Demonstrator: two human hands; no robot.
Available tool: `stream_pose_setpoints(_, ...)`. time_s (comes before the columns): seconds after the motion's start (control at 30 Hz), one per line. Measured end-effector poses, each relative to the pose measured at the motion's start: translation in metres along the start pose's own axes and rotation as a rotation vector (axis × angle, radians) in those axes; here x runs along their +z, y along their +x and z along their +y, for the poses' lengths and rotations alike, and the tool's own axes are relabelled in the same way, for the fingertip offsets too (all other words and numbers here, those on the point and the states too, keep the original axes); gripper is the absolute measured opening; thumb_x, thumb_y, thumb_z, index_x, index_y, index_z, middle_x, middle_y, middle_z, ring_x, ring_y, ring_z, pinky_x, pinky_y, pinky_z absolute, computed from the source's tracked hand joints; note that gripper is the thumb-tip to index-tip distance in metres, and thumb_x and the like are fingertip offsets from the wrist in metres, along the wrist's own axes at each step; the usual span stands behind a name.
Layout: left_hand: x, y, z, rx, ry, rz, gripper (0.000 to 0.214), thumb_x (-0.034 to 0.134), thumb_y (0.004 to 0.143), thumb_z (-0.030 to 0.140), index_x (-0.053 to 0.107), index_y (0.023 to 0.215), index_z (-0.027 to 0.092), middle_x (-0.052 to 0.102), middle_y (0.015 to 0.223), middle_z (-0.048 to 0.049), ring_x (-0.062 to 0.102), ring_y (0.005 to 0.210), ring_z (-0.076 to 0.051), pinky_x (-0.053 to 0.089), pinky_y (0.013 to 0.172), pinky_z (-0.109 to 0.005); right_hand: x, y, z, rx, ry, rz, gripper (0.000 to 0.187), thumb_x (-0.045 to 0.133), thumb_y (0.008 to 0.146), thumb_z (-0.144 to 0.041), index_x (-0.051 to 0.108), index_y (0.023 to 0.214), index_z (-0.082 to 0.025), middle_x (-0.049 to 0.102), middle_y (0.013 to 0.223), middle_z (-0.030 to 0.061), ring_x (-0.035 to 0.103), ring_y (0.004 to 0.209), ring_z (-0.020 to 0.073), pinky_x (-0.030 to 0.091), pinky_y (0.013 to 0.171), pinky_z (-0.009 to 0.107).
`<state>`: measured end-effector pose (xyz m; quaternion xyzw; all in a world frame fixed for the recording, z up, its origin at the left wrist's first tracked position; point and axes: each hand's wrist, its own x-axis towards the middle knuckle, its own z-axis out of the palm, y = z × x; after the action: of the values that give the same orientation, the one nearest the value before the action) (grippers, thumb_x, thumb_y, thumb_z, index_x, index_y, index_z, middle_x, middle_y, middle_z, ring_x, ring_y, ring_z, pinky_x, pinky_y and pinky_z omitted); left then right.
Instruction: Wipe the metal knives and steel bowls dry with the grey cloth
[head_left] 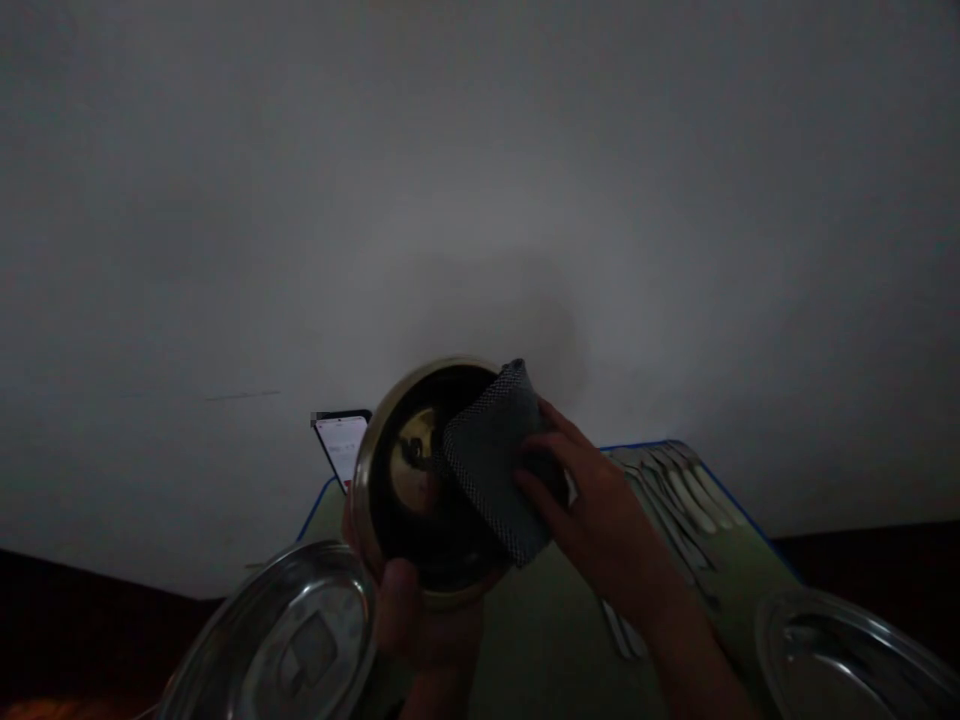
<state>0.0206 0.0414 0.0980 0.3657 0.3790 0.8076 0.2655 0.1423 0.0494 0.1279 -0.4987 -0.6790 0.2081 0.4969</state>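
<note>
My left hand grips a round steel bowl from below, thumb on its rim, tilting the opening toward me. My right hand holds a folded dark mesh cloth pressed against the bowl's right rim and into its inside. The bowl's shiny interior reflects light. Both hands are raised above a table in dim light.
A steel plate lies at lower left and another steel plate at lower right. Several spoons lie in a row on the green mat. A lit phone stands behind the bowl. A pale wall fills the upper view.
</note>
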Motion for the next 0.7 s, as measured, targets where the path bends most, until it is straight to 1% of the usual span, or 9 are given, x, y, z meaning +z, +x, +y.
stream_pose_setpoints(0.03,-0.001,-0.002,0.002,-0.003,-0.031,-0.012,0.055,0.036,0.08,0.047,0.041,0.131,0.029,0.055,0.129,-0.0017,0.046,0.122,-0.034,0.047,0.091,-0.048,-0.001,0.001,0.0,0.042,0.042,0.079,0.023,0.057,0.082,-0.027,0.053,0.104,-0.024,0.049,0.134,0.0096,0.055,0.114,0.0243,0.048,0.092,0.045)
stream_pose_setpoints(0.1,-0.002,-0.006,0.004,-0.021,-0.151,-0.054,0.05,0.043,0.078,0.046,0.05,0.125,0.029,0.058,0.127,-0.0019,0.047,0.121,-0.034,0.046,0.092,-0.05,0.0,0.003,0.003,0.133,0.114,0.202,0.051,0.065,0.075,-0.034,0.04,0.117,-0.024,0.057,0.121,0.0111,0.061,0.101,0.0245,0.052,0.082,0.043)
stream_pose_setpoints(0.17,-0.003,-0.009,0.005,-0.051,-0.238,-0.138,0.048,0.051,0.075,0.046,0.055,0.12,0.029,0.057,0.129,-0.0024,0.045,0.123,-0.035,0.043,0.095,-0.052,0.003,0.005,0.007,0.193,0.122,0.204,0.066,0.07,0.069,-0.038,0.034,0.122,-0.023,0.061,0.111,0.0103,0.062,0.094,0.025,0.052,0.076,0.042)
stream_pose_setpoints(0.23,-0.002,-0.01,0.006,-0.053,-0.262,-0.21,0.049,0.057,0.073,0.047,0.056,0.119,0.029,0.053,0.134,-0.0026,0.042,0.126,-0.036,0.039,0.1,-0.055,0.006,0.007,0.011,0.229,0.066,0.141,0.059,0.07,0.069,-0.039,0.04,0.116,-0.021,0.062,0.102,0.0084,0.061,0.091,0.0254,0.051,0.076,0.042)
stream_pose_setpoints(0.3,0.002,-0.011,0.009,-0.035,-0.24,-0.253,0.05,0.06,0.073,0.047,0.056,0.119,0.03,0.05,0.138,-0.0024,0.038,0.129,-0.036,0.035,0.103,-0.057,0.008,0.008,0.016,0.23,-0.005,0.135,0.047,0.069,0.069,-0.041,0.046,0.106,-0.02,0.06,0.098,0.0075,0.06,0.09,0.0255,0.049,0.076,0.042)
stream_pose_setpoints(0.4,0.011,-0.013,0.015,0.015,-0.208,-0.291,0.047,0.061,0.073,0.048,0.059,0.116,0.031,0.049,0.138,-0.0025,0.037,0.13,-0.036,0.035,0.102,-0.055,0.007,0.009,0.022,0.171,-0.085,0.236,0.043,0.068,0.07,-0.044,0.049,0.101,-0.021,0.054,0.099,0.0074,0.057,0.091,0.0245,0.048,0.077,0.041)
stream_pose_setpoints(0.5,0.015,-0.012,0.018,-0.005,-0.182,-0.407,0.046,0.061,0.073,0.046,0.063,0.115,0.028,0.052,0.136,-0.0052,0.041,0.128,-0.036,0.039,0.101,-0.051,0.001,0.011,0.028,0.13,-0.135,0.326,0.034,0.063,0.075,-0.042,0.051,0.099,-0.02,0.05,0.096,0.0063,0.055,0.087,0.0223,0.048,0.077,0.04)
stream_pose_setpoints(0.6,0.011,-0.002,0.017,-0.201,-0.161,-0.572,0.05,0.062,0.072,0.045,0.063,0.117,0.023,0.056,0.131,-0.0088,0.046,0.123,-0.037,0.04,0.101,-0.049,-0.008,0.013,0.031,0.06,-0.21,0.385,0.028,0.061,0.078,-0.037,0.053,0.099,-0.021,0.047,0.096,0.0059,0.053,0.087,0.0217,0.048,0.079,0.04)
stream_pose_setpoints(0.7,0.002,0.013,0.018,-0.425,-0.16,-0.713,0.052,0.062,0.072,0.045,0.063,0.118,0.022,0.062,0.123,-0.0104,0.052,0.117,-0.037,0.043,0.097,-0.051,-0.015,0.012,0.028,-0.077,-0.292,0.359,0.03,0.062,0.076,-0.029,0.054,0.104,-0.023,0.045,0.099,0.0062,0.052,0.09,0.0227,0.048,0.08,0.041)
